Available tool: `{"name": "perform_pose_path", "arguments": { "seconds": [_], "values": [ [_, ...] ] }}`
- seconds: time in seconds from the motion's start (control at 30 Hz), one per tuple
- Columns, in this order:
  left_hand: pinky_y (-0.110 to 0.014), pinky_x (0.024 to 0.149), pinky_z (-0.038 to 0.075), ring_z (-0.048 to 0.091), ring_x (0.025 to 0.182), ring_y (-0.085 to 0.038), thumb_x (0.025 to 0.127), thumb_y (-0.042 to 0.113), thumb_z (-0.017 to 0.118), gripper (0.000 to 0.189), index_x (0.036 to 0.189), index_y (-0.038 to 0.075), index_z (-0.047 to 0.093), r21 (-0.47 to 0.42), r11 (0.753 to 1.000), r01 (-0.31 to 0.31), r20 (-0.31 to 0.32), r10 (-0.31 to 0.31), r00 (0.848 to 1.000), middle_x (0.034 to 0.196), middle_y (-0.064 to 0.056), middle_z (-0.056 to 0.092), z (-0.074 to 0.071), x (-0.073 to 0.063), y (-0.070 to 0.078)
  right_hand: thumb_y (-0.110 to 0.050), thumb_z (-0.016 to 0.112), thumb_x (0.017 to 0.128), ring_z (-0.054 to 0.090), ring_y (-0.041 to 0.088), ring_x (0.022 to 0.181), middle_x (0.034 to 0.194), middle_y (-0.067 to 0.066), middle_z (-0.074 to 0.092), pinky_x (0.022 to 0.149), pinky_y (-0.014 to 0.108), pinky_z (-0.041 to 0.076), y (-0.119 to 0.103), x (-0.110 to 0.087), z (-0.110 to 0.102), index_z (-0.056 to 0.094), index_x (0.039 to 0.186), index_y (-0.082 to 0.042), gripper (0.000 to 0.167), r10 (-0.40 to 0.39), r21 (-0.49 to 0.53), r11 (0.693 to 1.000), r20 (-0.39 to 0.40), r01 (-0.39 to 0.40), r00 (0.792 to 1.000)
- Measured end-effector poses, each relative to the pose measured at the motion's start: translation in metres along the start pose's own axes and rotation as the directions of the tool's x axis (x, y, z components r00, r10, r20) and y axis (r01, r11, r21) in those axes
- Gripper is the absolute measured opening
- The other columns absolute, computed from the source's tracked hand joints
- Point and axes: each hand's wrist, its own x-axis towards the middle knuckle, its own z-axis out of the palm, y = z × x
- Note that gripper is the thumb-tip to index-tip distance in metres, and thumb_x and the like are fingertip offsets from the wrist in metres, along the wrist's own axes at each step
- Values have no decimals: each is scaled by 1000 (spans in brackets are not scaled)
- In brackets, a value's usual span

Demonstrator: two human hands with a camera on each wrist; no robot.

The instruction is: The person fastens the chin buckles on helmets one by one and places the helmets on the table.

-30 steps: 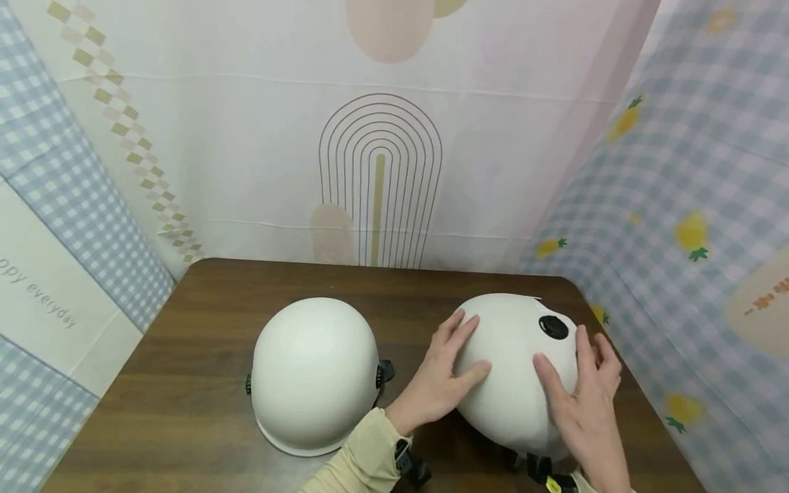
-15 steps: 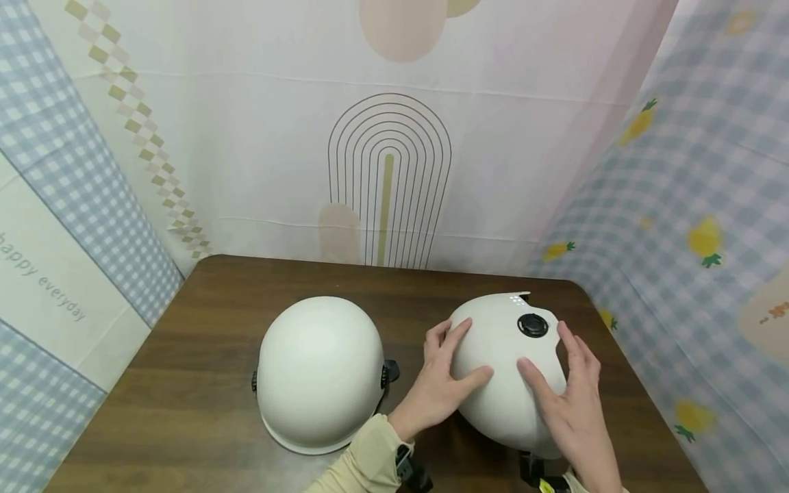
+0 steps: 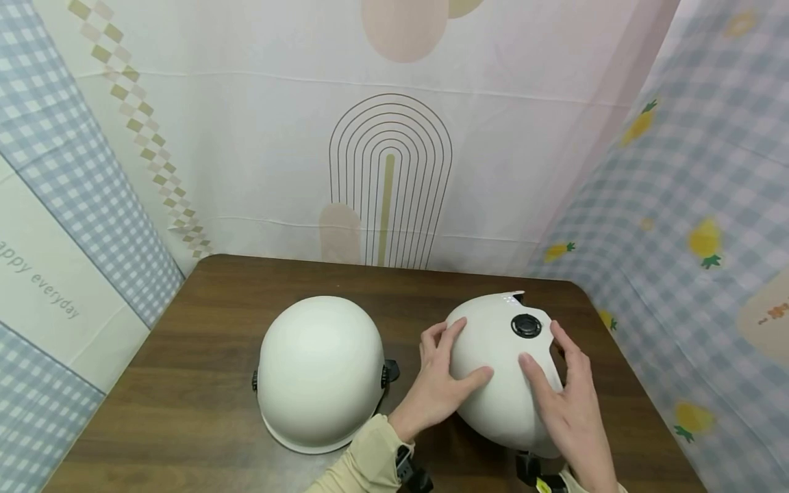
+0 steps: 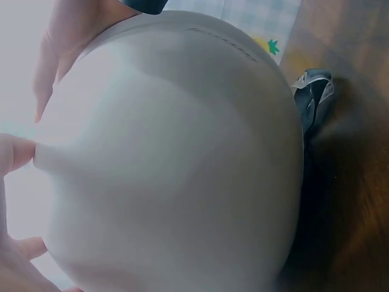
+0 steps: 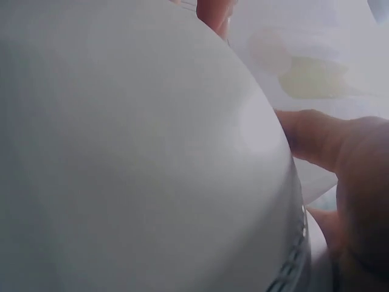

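Note:
Both hands hold a white helmet [image 3: 496, 342] on the right side of the table in the head view. Fingers of my left hand [image 3: 434, 387] spread over its left side, the thumb on its top. My right hand [image 3: 570, 400] holds the right edge, with its thumb on the shell too. A round black disc [image 3: 527, 326] sits near the helmet's far end, beside a notch in the rim. The smooth shell [image 4: 176, 152] fills most of the left wrist view, with fingertips at its edge. In the right wrist view, fingers [image 5: 313, 137] show beyond the shell's curve.
A second white helmet [image 3: 320, 370] stands left of the hands on the brown wooden table [image 3: 172, 370], with black fittings on its sides. Printed cloth [image 3: 277, 150] hangs behind the table, and checked cloth [image 3: 666, 322] hangs along the right.
The held helmet has turned slightly anticlockwise, its black disc shifting left and the rim notch coming into view. My right hand has moved left with it. The other helmet stays put.

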Motion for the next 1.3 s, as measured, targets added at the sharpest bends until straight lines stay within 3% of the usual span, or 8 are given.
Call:
{"name": "perform_pose_path", "arguments": {
  "seconds": [0.23, 0.33, 0.5, 0.63, 0.83, 1.13, 1.3],
  "values": [
    [-53, 93, 42, 28, 134, -31, 83, 57, 66, 80, 150, 38, 27, 19, 1000, 18, 1, -18, 1000, 152, -2, 12, 0, 1, 2, -46, 57, 96, 37, 28, 136, 148, 5, 39, 100, 56, 37, -4, -2, -2, 40, 149, -30, 58, 29, 81, 996, -65, -24, 997],
    [-53, 97, 39, 27, 138, -30, 83, 58, 66, 83, 151, 33, 25, 27, 999, 16, 4, -17, 1000, 158, 1, 6, 1, 1, 2, -45, 56, 96, 43, 23, 131, 145, -3, 43, 100, 39, 41, -5, -3, -3, 47, 144, -31, 50, 44, 91, 995, -97, -35, 994],
    [-54, 100, 37, 25, 139, -30, 83, 58, 66, 88, 152, 25, 22, 53, 999, 4, 1, -4, 1000, 159, 2, 5, 1, 0, 4, -41, 57, 97, 49, 15, 124, 139, -8, 48, 87, 11, 39, -5, -4, 0, 54, 138, -31, 43, 37, 98, 995, -139, -24, 990],
    [-55, 99, 37, 22, 139, -30, 83, 58, 66, 91, 155, 30, 18, 78, 997, -18, -5, 19, 1000, 158, -2, 6, 0, 0, 5, -37, 59, 97, 52, 10, 121, 138, -8, 49, 86, 9, 40, -4, -5, 3, 56, 137, -29, 41, 11, 131, 991, -158, 9, 987],
    [-57, 96, 39, 19, 140, -31, 83, 62, 64, 86, 153, 46, 16, 103, 995, 5, 16, -7, 1000, 158, -4, 3, -1, -1, 4, -25, 61, 97, 58, 3, 112, 132, -6, 56, 84, 10, 44, -2, -6, 10, 63, 130, -20, 33, -54, 203, 974, -232, 103, 971],
    [-54, 96, 39, 21, 138, -34, 81, 61, 66, 90, 153, 36, 19, 102, 995, 17, 3, -18, 1000, 156, -8, 5, 1, -1, 3, -20, 60, 98, 62, -1, 101, 128, -4, 62, 79, 10, 46, -2, -7, 15, 65, 127, -19, 30, -84, 223, 964, -263, 145, 961],
    [-54, 96, 39, 26, 136, -37, 81, 60, 66, 91, 153, 29, 21, 96, 995, 33, -13, -32, 999, 155, -10, 8, -2, 0, 4, -21, 58, 99, 60, -2, 105, 129, -3, 61, 82, 10, 45, -6, -10, 15, 65, 127, -20, 29, -95, 209, 968, -221, 142, 971]
  ]
}}
